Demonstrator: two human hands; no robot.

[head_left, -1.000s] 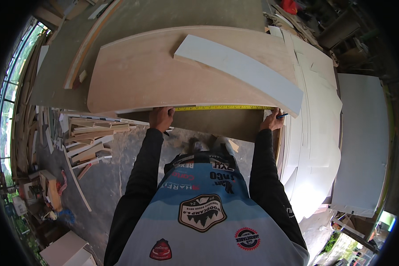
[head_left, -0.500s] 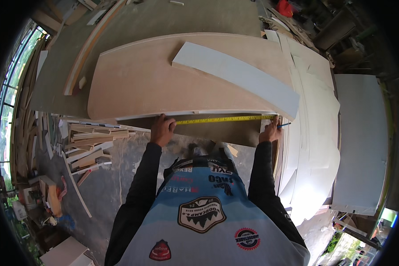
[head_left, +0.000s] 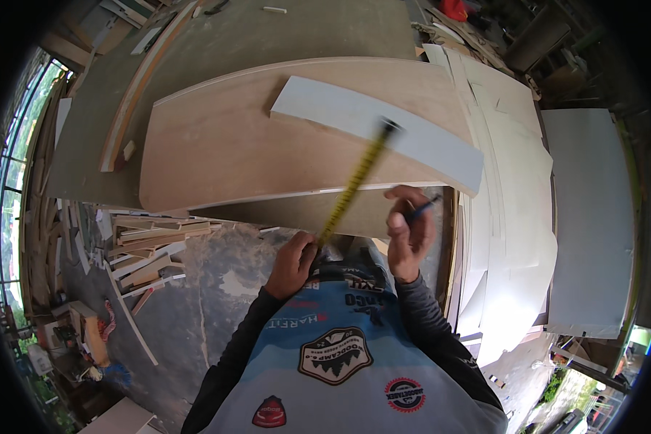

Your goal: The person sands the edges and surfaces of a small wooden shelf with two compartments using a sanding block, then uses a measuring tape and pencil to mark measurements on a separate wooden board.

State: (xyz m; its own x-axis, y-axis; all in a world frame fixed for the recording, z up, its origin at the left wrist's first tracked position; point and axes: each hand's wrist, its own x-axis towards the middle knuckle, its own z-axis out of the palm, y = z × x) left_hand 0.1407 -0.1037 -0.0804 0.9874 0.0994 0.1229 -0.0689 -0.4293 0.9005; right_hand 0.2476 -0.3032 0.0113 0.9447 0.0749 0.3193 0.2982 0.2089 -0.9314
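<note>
Left hand (head_left: 294, 264): fingers closed on the near end of the yellow tape measure (head_left: 354, 184), evidently steadying it above the panel (head_left: 220, 145). Right hand (head_left: 410, 235): fingers half-curled, pen (head_left: 422, 209) tucked in, thumb apparently free.

We find open room between our left hand (head_left: 292, 265) and right hand (head_left: 411, 237), but the yellow tape (head_left: 354, 181) slants across our way toward the pale panel (head_left: 217, 148).
</note>
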